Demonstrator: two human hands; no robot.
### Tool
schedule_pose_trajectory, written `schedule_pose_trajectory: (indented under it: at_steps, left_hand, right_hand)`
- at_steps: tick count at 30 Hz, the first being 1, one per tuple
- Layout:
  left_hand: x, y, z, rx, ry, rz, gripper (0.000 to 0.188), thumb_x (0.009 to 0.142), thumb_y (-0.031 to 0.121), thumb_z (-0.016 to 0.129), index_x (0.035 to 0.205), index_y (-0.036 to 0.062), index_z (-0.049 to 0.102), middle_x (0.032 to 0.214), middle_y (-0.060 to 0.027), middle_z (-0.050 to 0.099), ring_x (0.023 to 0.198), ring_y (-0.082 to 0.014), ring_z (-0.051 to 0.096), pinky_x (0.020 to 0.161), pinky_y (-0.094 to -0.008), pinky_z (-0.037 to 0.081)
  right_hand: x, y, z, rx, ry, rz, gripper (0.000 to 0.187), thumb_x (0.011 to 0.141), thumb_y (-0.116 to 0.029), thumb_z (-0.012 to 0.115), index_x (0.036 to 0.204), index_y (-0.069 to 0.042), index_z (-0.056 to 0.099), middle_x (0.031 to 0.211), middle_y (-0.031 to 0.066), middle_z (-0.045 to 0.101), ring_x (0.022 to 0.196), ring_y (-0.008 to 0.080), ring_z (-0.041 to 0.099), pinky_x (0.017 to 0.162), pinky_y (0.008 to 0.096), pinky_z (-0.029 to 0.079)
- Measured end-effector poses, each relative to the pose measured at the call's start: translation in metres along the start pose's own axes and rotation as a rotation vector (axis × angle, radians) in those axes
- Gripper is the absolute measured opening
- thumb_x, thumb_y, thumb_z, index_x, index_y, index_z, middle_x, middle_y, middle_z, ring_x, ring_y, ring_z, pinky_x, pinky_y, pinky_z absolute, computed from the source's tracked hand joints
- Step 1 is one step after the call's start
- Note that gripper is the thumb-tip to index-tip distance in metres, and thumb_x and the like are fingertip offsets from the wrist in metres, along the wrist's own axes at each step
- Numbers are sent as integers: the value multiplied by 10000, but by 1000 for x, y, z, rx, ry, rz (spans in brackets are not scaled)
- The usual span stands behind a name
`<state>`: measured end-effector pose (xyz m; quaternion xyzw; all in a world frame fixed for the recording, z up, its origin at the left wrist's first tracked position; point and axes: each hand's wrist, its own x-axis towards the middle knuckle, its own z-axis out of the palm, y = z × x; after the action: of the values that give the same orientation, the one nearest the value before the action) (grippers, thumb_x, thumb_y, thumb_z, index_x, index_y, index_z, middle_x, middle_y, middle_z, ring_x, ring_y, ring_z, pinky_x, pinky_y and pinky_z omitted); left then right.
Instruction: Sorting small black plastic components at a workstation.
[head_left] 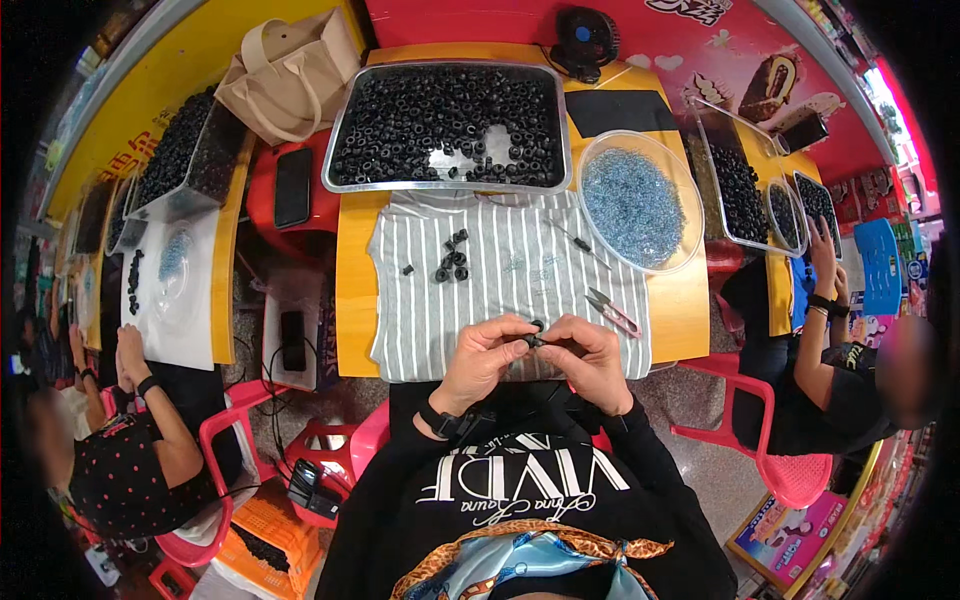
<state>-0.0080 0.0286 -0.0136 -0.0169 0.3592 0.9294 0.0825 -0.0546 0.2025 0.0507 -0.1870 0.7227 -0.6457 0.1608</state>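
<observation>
At the far left a seated person in a dotted black top [130, 470] rests their hands at a white sheet [185, 300] that carries a few black pieces and a small heap of blue beads. Beyond it stands a tray heaped with black rings [185, 150], and a beige cloth bag [290, 75] slumps beside it. A dark phone [293, 187] lies on a red stool between the two tables.

In front of you, a grey striped cloth [510, 290] covers the near part of the yellow tabletop [355, 290]. Your left hand [480, 360] is closed, thumb and fingers pinched on a small black ring [537, 338] held just above the cloth's near edge. A loose cluster of black rings [452, 260] lies further up the cloth, and behind it sits a large metal tray [345, 160] full of the same rings.

Your right hand [590, 360] meets the left at the same ring, fingertips narrowed onto it from the other side. Just beyond it lie red-handled snips [613, 311], and a thin metal pick [580, 243] rests higher up the cloth. A clear round bowl of blue beads [637, 205] stands at the right of the tabletop, with a black mat [620, 110] behind it and a small black fan [585, 40] behind that.

At the far right another person [840, 380] reaches up to a table with trays of black pieces [740, 195].
</observation>
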Motion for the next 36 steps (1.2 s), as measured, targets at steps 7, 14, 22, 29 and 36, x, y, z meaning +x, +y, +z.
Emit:
schedule_pose_trajectory:
  at_steps: [7, 14, 22, 29, 36]
  left_hand:
    - [0, 0, 0, 82, -2, 17, 233, 895, -49, 609, 1111, -12, 685, 1035, -50, 605, 911, -110, 580, 780, -220, 479]
    - [-1, 0, -2, 92, -24, 31, 212, 896, -38, 615, 1094, -22, 691, 1011, -50, 605, 902, -108, 577, 776, -214, 472]
    - [-1, 1, -4, 77, -24, 5, 195, 890, -21, 632, 1074, -40, 691, 939, -45, 607, 823, -106, 566, 721, -220, 456]
    - [0, 0, -3, 166, -45, 30, 184, 885, -26, 633, 1058, -47, 695, 917, -49, 615, 825, -106, 566, 729, -222, 455]
    - [-1, 3, -4, 139, -63, 15, 196, 884, -54, 604, 1058, -52, 694, 935, -64, 622, 834, -111, 573, 740, -217, 458]
  right_hand:
    - [2, -6, -3, -97, -53, -31, 84, 798, 35, 698, 873, 24, 662, 779, 63, 616, 701, 111, 613, 626, 234, 483]
    - [3, -7, -2, -59, -98, 10, 87, 792, 37, 705, 859, 29, 650, 769, 64, 607, 668, 113, 589, 595, 243, 466]
    - [5, 1, -1, -32, -101, -62, 107, 773, 38, 725, 834, 24, 638, 749, 55, 598, 645, 111, 574, 573, 248, 447]
    - [5, 5, -3, -48, -119, -65, 135, 744, 36, 750, 803, 15, 631, 724, 55, 594, 617, 103, 561, 547, 249, 428]
    - [11, 7, -2, -92, -139, -120, 152, 741, -20, 778, 782, 2, 633, 683, 53, 584, 592, 98, 549, 520, 252, 404]
